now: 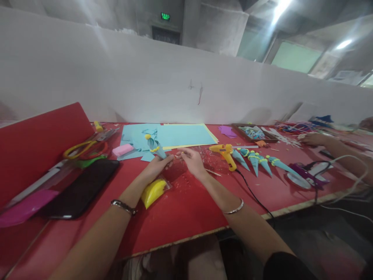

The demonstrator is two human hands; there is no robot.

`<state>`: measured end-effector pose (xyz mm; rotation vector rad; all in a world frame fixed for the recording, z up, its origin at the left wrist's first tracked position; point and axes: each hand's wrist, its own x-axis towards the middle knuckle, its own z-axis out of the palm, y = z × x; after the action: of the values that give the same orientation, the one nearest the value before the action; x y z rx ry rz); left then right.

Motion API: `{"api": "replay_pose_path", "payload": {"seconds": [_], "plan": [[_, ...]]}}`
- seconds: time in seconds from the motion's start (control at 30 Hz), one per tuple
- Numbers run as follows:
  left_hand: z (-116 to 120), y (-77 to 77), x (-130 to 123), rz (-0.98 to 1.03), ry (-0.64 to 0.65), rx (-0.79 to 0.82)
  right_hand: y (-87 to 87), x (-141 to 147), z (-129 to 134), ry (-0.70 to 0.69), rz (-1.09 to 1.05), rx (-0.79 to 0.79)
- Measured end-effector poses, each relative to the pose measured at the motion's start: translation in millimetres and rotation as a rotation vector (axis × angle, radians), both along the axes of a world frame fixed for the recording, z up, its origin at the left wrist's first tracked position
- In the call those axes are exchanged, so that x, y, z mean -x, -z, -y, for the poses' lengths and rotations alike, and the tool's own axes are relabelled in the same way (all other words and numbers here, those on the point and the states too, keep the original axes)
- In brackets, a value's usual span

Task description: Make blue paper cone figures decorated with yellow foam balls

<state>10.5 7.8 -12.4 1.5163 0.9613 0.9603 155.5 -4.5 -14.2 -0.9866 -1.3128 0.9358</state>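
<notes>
Between the fingers of my left hand (pixel 159 165) is a light-blue paper cone (pixel 153 145), its wide end up and tilted left. Yellow clay trims the cone, with a yellow ball at its top. My right hand (pixel 190 158) is close by, its thumb and fingertips pinched together; whatever they hold is too small to make out. Below my left hand lies a clear bag of yellow clay (pixel 153 193). To the right of my right hand a yellow glue gun (pixel 224 152) rests on the red table (pixel 180 229).
Several finished-looking blue cones (pixel 254 161) lie right of the glue gun. Blue paper sheets (pixel 186 135) lie at the back, beside a tray of scraps (pixel 255 133). Left are scissors (pixel 83 149) and a black phone (pixel 83 190). Another person's hand (pixel 313 139) works at right.
</notes>
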Motion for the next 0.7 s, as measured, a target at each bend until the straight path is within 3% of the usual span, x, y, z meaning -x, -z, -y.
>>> {"api": "replay_pose_path", "payload": {"seconds": [0.2,0.7], "plan": [[2.4,-3.2,1.4,-0.021,0.023,-0.022,-0.9,0.1,1.8,0.017,-0.022,0.003],[1.2,-1.8,2.3,-0.065,0.045,-0.037,-6.7,-1.9,7.6,0.160,0.220,-0.119]]}}
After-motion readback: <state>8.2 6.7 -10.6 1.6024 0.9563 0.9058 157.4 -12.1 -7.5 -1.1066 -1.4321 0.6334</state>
